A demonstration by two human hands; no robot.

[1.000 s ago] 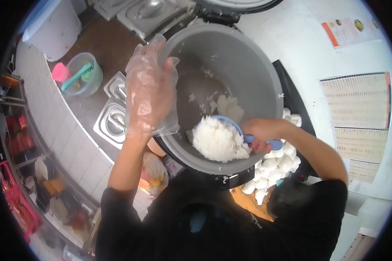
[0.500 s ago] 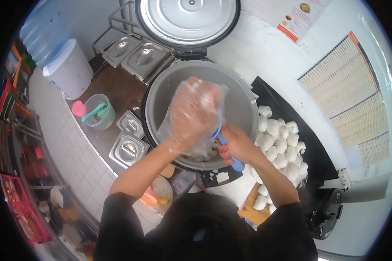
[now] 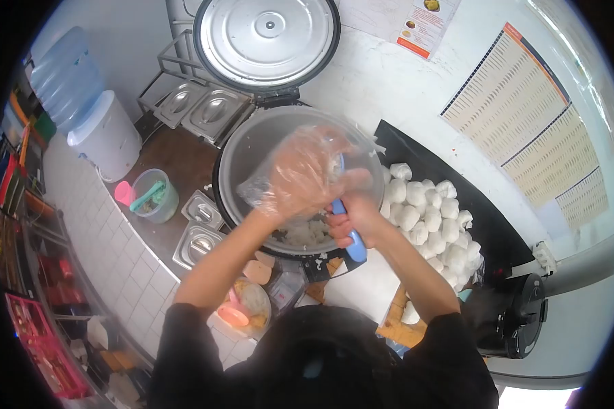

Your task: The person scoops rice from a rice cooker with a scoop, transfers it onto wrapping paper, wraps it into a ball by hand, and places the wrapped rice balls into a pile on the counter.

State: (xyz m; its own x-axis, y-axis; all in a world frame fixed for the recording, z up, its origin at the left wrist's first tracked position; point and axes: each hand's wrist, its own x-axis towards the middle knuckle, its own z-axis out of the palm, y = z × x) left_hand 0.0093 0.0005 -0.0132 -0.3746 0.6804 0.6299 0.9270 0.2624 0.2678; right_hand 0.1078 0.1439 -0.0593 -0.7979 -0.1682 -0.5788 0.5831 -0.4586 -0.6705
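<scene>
My left hand [image 3: 305,170], in a clear plastic glove, is over the large grey pot [image 3: 252,136], pressed against the head of a blue scoop [image 3: 355,247]. Whether its fingers hold rice is hidden. Bare and closed round the scoop's handle, my right hand [image 3: 355,217] is at the pot's lower right edge. White rice [image 3: 305,232] lies in the bottom of the pot. Right of the pot, several white wrapped bundles [image 3: 433,218] are heaped on a black surface.
The pot's round lid [image 3: 266,41] stands raised behind it. To the left are lidded steel containers [image 3: 196,244], a clear tub [image 3: 158,201] with a green spoon and a water dispenser [image 3: 106,136]. A bowl [image 3: 254,300] sits near my left arm, a black cooker [image 3: 518,317] at lower right.
From the pot's left rim, my left hand has come across to the scoop. The large mound of rice on the scoop no longer shows. The view has shifted, showing the whole lid.
</scene>
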